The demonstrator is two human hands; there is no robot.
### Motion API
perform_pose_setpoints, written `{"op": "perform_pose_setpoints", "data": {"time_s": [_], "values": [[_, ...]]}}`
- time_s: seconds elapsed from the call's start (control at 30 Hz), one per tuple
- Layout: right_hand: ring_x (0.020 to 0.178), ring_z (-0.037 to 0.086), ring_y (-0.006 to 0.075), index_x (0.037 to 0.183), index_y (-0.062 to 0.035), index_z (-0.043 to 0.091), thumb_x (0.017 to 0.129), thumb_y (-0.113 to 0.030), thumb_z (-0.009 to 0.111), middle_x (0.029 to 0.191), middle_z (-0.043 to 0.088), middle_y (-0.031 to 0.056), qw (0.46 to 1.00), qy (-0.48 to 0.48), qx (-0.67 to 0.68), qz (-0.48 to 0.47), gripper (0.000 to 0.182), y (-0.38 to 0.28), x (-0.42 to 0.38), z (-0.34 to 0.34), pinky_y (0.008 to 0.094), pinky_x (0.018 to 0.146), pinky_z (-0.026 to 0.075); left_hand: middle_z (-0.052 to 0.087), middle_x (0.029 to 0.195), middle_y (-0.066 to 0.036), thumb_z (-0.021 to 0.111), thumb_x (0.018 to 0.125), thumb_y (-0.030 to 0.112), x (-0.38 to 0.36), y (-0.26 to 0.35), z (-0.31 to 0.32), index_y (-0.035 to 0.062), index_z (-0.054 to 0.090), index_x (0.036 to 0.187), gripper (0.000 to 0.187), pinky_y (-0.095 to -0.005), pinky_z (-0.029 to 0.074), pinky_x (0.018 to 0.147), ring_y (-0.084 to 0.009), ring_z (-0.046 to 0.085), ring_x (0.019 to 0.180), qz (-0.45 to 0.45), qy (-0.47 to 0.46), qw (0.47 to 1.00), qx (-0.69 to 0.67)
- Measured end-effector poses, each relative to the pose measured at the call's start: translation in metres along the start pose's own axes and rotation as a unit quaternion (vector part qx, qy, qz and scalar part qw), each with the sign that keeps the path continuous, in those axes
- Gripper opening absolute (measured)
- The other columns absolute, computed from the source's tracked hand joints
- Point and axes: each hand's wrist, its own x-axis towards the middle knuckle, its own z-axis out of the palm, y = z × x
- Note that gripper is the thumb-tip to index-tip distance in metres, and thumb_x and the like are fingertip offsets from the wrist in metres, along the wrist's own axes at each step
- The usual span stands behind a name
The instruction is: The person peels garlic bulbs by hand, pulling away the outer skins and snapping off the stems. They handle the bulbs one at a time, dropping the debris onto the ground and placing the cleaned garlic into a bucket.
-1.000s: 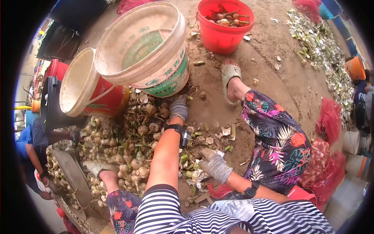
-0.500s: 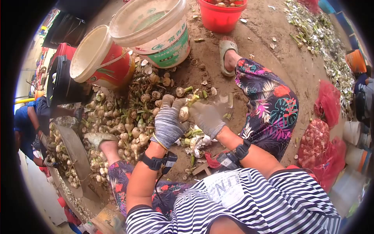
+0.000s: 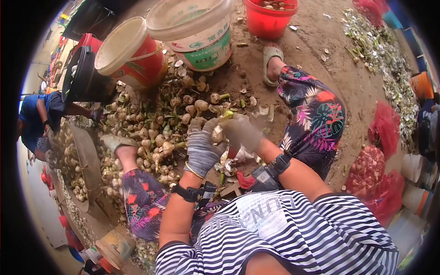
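Observation:
My left hand (image 3: 202, 147), in a grey knitted glove, is closed around a garlic bulb (image 3: 218, 134). A short green stem (image 3: 228, 113) sticks up by the bulb. Close against it, my right hand (image 3: 243, 133) is also gloved but smeared by motion, so its fingers and anything in them cannot be made out. Pale peeled skins (image 3: 228, 161) lie beneath the hands. To the left spreads a heap of garlic bulbs (image 3: 158, 137), many with cut stems and dirt on them.
Beyond the heap stand a white-and-green bucket (image 3: 206, 52), a red-and-yellow bucket (image 3: 149, 68) and a red bucket (image 3: 270, 23). A co-worker (image 3: 34, 114) bends at the left beside a tilted tub (image 3: 87, 158). Red mesh bags (image 3: 366, 172) lie at right, near scattered peelings (image 3: 380, 59).
The view has shifted slightly, so the buckets sit higher and further right. Both hands stay together at the bulb, the right one still blurred. The co-worker's arm at the left has moved.

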Motion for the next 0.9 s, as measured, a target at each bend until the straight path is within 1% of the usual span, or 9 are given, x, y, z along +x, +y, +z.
{"op": "perform_pose_setpoints", "data": {"time_s": [0.13,0.2,0.27,0.3,0.4,0.53,0.6,0.8,0.9], "values": [[0.07,0.057,0.0192,0.088,-0.006,0.057,0.068,-0.008,0.055,0.081,0.057,0.0069,0.897,-0.07,-0.432,-0.061,0.02,-0.022,-0.012,-0.004,0.026,0.065,0.046,0.057,0.096,-0.011,0.067,0.07,0.019,-0.012,-0.028,0.016,0.0007,0.05,0.109,0.047,-0.0302,0.049,0.076,-0.0197,0.058,0.085,-0.139,-0.037,0.905,-0.401],[0.075,0.059,0.0219,0.083,-0.0072,0.059,0.066,-0.009,0.055,0.082,0.057,0.0081,0.947,-0.03,-0.318,0.032,0.018,-0.019,-0.012,0.005,0.0291,0.065,0.047,0.059,0.085,-0.008,0.06,0.074,0.045,-0.015,-0.019,-0.001,0.003,0.051,0.108,0.054,-0.0298,0.05,0.065,-0.0205,0.059,0.072,-0.363,-0.054,0.474,-0.801],[0.043,0.047,0.0106,0.076,-0.0013,0.059,0.066,-0.003,0.054,0.055,0.053,0.0032,0.845,-0.049,-0.305,-0.437,0.011,0.002,-0.005,0.005,0.0236,0.038,0.035,0.059,0.084,-0.007,0.052,0.074,0.055,-0.02,-0.033,0.017,0.0051,0.052,0.106,0.059,-0.029,0.048,0.059,-0.021,0.058,0.069,-0.318,-0.149,0.391,-0.851],[0.048,0.049,0.0097,0.078,-0.0014,0.062,0.066,-0.004,0.056,0.058,0.055,0.0027,0.919,-0.077,-0.257,-0.289,0.013,-0.015,-0.014,0.009,0.0239,0.043,0.039,0.059,0.082,-0.007,0.044,0.074,0.064,-0.023,-0.039,0.028,0.0071,0.053,0.104,0.065,-0.0283,0.046,0.054,-0.0214,0.056,0.066,-0.268,-0.24,0.299,-0.884],[0.051,0.052,0.0124,0.081,-0.0017,0.062,0.069,-0.008,0.056,0.061,0.058,0.0039,0.918,-0.025,-0.305,-0.251,0.015,-0.027,-0.024,0.011,0.027,0.048,0.043,0.056,0.084,-0.007,0.046,0.079,0.058,-0.026,-0.05,0.073,0.0097,0.052,0.101,0.053,-0.0293,0.043,0.05,-0.02,0.053,0.069,-0.517,-0.091,0.503,-0.686],[0.055,0.055,0.0145,0.083,-0.0015,0.062,0.074,-0.013,0.054,0.065,0.061,0.0064,0.869,-0.018,-0.482,-0.106,0.017,-0.038,-0.028,0.031,0.0292,0.053,0.046,0.054,0.097,-0.01,0.061,0.08,0.029,-0.03,-0.025,0.071,-0.001,0.049,0.109,0.043,-0.0239,0.045,0.075,-0.0146,0.052,0.088,-0.281,0.054,0.797,-0.531],[0.054,0.055,0.0152,0.082,-0.0006,0.061,0.075,-0.017,0.054,0.062,0.06,0.0064,0.747,-0.028,-0.585,-0.315,0.019,-0.039,-0.029,0.031,0.0293,0.052,0.046,0.053,0.092,-0.009,0.067,0.076,0.024,-0.038,-0.045,0.083,-0.0002,0.049,0.111,0.046,-0.0238,0.044,0.071,-0.0128,0.049,0.085,-0.26,0.014,0.829,-0.495],[0.081,0.055,0.0232,0.072,-0.0085,0.06,0.059,-0.005,0.061,0.074,0.058,0.0067,0.946,-0.206,-0.252,-0.009,0.014,0.012,-0.008,0.004,0.0327,0.072,0.045,0.056,0.084,-0.004,0.068,0.076,0.032,-0.061,-0.075,0.105,0.0009,0.054,0.101,0.043,-0.023,0.045,0.061,-0.0107,0.052,0.074,-0.191,0.038,0.83,-0.523],[0.077,0.053,0.0235,0.072,-0.0087,0.057,0.058,-0.014,0.064,0.072,0.055,0.0065,0.904,-0.214,-0.326,-0.176,0.017,-0.01,-0.024,0.003,0.0329,0.073,0.044,0.058,0.079,-0.005,0.061,0.078,0.043,-0.036,-0.029,0.037,0.0028,0.058,0.093,0.043,-0.0237,0.047,0.053,-0.0129,0.057,0.068,-0.39,-0.016,0.589,-0.708]]}}
